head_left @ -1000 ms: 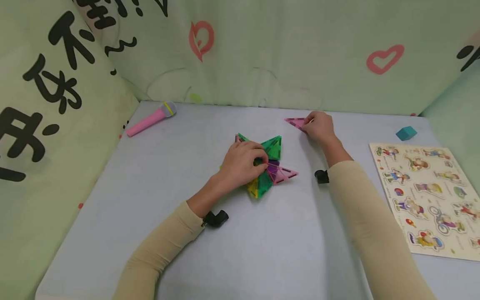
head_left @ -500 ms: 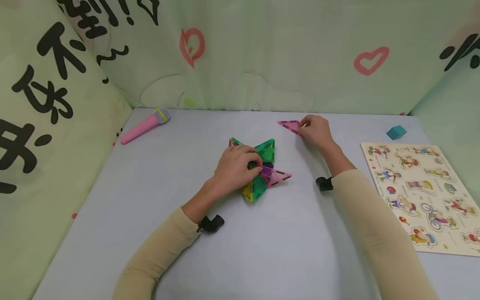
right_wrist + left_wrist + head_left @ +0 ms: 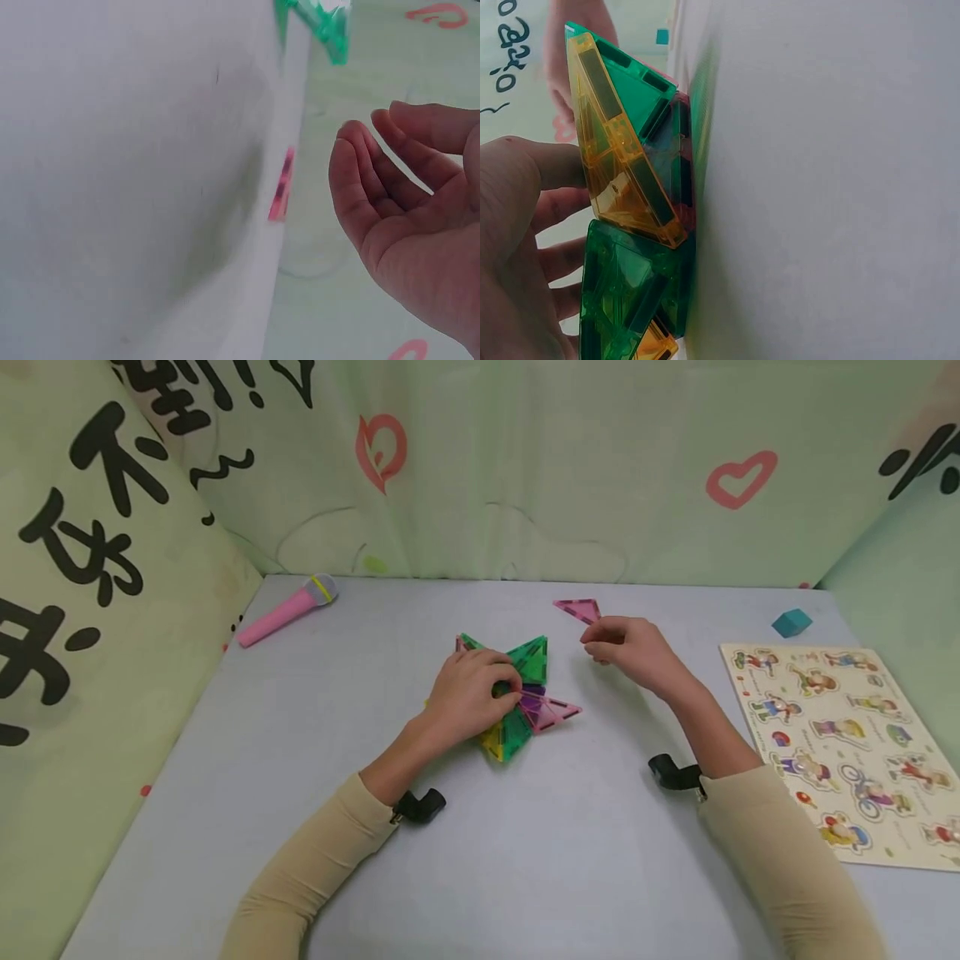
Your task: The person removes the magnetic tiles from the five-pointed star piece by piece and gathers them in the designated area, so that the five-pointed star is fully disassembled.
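Observation:
My left hand (image 3: pixel 472 697) grips a star-like build of see-through magnetic tiles (image 3: pixel 531 662), its palm covering the middle. Green, yellow, purple and pink triangles stick out around it. In the left wrist view, the fingers reach behind an orange tile (image 3: pixel 622 142) and a green tile (image 3: pixel 622 281) standing up from the table. A loose pink triangle tile (image 3: pixel 579 609) lies on the table behind the build. Just in front of that tile is my right hand (image 3: pixel 637 652), fingers loosely bent and holding nothing. The right wrist view shows a gap between this hand (image 3: pixel 420 202) and the pink tile (image 3: pixel 282 187).
A pink toy microphone (image 3: pixel 288 610) lies at the table's back left. Toward the right are a teal block (image 3: pixel 792 623) and a wooden picture puzzle board (image 3: pixel 840 752). Printed curtains (image 3: pixel 555 468) close off the back and sides of the white table (image 3: pixel 540 860).
My right hand has let go of the loose pink triangle and drawn back toward me, leaving the tile on the table. The left hand keeps its grip on the build.

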{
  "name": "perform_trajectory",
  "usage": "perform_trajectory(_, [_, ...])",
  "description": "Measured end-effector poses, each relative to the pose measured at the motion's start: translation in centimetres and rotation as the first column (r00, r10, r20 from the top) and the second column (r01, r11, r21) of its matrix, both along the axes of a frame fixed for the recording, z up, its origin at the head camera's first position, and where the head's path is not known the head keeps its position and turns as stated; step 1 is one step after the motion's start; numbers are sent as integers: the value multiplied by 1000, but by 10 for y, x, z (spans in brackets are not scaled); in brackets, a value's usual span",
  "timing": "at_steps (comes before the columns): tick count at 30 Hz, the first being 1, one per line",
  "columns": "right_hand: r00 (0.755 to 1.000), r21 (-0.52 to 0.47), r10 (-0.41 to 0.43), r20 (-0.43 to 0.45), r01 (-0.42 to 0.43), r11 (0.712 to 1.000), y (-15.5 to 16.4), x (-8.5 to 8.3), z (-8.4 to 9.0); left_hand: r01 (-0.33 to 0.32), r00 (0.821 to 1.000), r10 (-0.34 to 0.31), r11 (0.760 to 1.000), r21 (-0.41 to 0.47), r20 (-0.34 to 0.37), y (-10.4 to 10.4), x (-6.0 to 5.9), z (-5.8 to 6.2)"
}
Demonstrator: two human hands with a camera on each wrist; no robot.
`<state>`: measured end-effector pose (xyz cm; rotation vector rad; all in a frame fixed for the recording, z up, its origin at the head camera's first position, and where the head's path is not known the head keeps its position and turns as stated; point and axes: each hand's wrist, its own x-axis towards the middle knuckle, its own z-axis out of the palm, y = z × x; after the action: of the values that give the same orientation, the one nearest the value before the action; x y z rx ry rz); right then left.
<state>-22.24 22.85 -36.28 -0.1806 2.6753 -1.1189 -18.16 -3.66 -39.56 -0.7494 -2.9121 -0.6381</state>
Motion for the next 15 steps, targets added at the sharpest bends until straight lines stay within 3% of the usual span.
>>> perform_trajectory(6, [996,-95,90,5,-89,992,-9,22,-2,9,1000,-9,1000,-7,-9,-1,0,1])
perform_trajectory(15, [964,-82,259,66,-253,964,-19,30,-12,11,1000,-11,1000,-4,-1,0,1,2])
